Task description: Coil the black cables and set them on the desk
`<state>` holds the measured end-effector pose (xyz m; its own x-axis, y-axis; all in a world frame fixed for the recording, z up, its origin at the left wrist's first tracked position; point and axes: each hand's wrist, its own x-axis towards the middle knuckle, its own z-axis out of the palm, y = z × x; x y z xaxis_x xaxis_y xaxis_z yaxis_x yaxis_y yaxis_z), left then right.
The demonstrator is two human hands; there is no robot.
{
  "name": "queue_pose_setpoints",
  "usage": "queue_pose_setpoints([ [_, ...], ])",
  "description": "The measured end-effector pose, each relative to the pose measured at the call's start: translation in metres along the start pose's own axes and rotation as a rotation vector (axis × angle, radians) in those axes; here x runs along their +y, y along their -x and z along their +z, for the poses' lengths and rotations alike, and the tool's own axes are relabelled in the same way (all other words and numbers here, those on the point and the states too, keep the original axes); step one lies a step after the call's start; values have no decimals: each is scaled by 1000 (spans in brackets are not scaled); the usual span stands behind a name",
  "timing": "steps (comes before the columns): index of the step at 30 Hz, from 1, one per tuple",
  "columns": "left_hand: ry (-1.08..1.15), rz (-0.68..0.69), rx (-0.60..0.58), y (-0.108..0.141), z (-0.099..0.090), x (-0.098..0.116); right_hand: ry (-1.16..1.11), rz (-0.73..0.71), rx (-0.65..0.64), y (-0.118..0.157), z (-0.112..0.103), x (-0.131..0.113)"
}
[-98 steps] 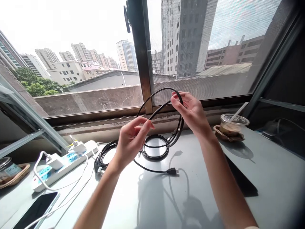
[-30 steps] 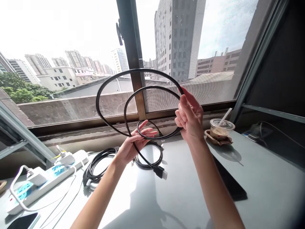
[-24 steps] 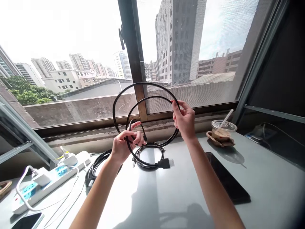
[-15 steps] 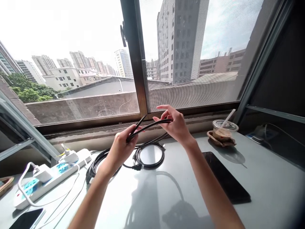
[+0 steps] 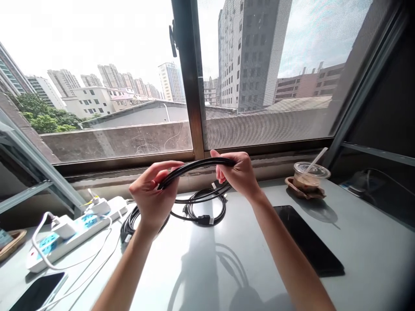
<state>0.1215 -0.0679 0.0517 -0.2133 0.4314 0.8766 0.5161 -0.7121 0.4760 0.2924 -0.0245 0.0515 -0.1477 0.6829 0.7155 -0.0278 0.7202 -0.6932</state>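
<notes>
Left hand (image 5: 154, 190): closed around one side of a bundled black, round-jacketed cable (image 5: 201, 162), strands laid between thumb and fingers. Right hand (image 5: 238, 172): closed on the other side, thumb raised. The cable is held in the air, arched between the two hands, with its lower loop hung beneath them.

Handling, as judged: light overall; springy rather than limp, since the arch is kept without support from below. Jacket looks smooth, so strands may slide over one another under a loose grip. Best held where several strands are gathered, at opposite sides of the loop. A black plug with a pale metal tip (image 5: 204, 219), seemingly the cable's loose end, is seen below and between the hands; to be treated as the most fragile part and not pulled on.

Beyond the hands, on the pale grey table (image 5: 259, 276): a small black cable coil (image 5: 223, 209) behind the plug; a thicker black cable coil (image 5: 129, 224) partly hidden by the left hand's wrist. Further left, a white plastic power strip (image 5: 112, 212); beside the right forearm, a flat black tablet-like slab (image 5: 308, 239).
</notes>
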Motion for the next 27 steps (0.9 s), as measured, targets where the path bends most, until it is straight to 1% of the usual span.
queue_pose_setpoints([
  [3,133,-205,-26,-6,2,-11,-74,55,51,3,0,-9],
  [6,306,-393,16,-8,6,-17,-193,53,160,3,2,-15],
  [7,362,-468,4,-7,9,-17,-247,47,202,3,3,-16],
  [10,512,-686,-123,-5,14,-10,-343,61,289,0,3,-13],
  [12,609,-760,-144,-4,15,-6,-266,107,272,-2,-1,-7],
  [13,650,-773,-120,-4,14,-4,-169,126,241,-3,-4,-4],
  [16,705,-752,-23,-8,8,-1,234,124,131,-3,-13,4],
  [17,702,-733,2,-8,7,0,318,119,94,-3,-13,6],
  [18,701,-723,20,-9,6,1,335,125,54,-3,-11,6],
  [19,705,-719,36,-8,6,3,282,146,18,-2,-8,6],
  [21,736,-744,54,-5,10,4,27,221,-9,-2,1,3],
  [23,764,-805,27,-1,15,2,-264,292,40,-3,8,-2],
  [25,757,-848,-61,2,20,-5,-465,342,108,-5,7,-7],
  [27,686,-844,-161,1,22,-15,-552,370,143,-6,-3,-10],
])
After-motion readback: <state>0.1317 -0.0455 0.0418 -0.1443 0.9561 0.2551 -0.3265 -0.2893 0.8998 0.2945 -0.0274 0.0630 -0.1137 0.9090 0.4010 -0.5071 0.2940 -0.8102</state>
